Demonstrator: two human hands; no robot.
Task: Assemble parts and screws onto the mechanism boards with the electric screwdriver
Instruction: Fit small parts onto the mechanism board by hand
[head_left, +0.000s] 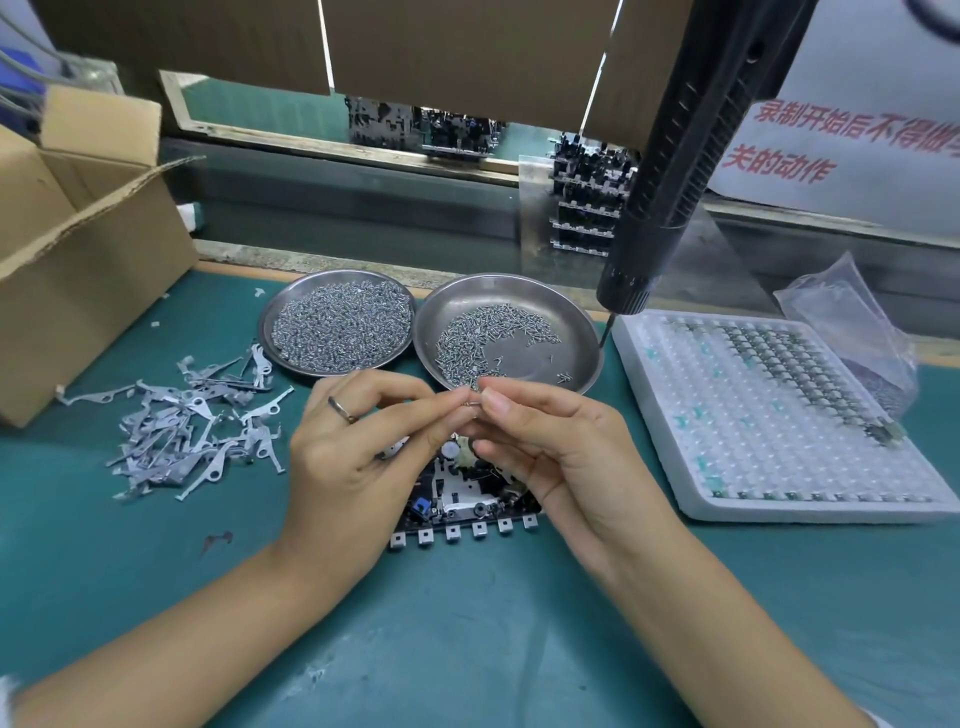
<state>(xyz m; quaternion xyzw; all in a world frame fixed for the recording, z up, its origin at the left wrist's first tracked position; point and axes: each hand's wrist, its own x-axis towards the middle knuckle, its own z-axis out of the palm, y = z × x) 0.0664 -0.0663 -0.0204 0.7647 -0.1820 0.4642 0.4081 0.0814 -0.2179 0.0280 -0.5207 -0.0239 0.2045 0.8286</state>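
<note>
Head view, screw pinched between both hands' fingers

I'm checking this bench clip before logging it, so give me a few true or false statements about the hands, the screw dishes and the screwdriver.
1. Both hands pinch a small metal part together above the mechanism board. True: left hand and right hand meet at their fingertips.
2. The right hand grips the electric screwdriver. False: it hangs untouched.
3. The left dish holds more screws than the right dish. True.
4. The loose metal levers lie right of the board. False: left.
5. The white tray sits right of the dishes. True.
</note>
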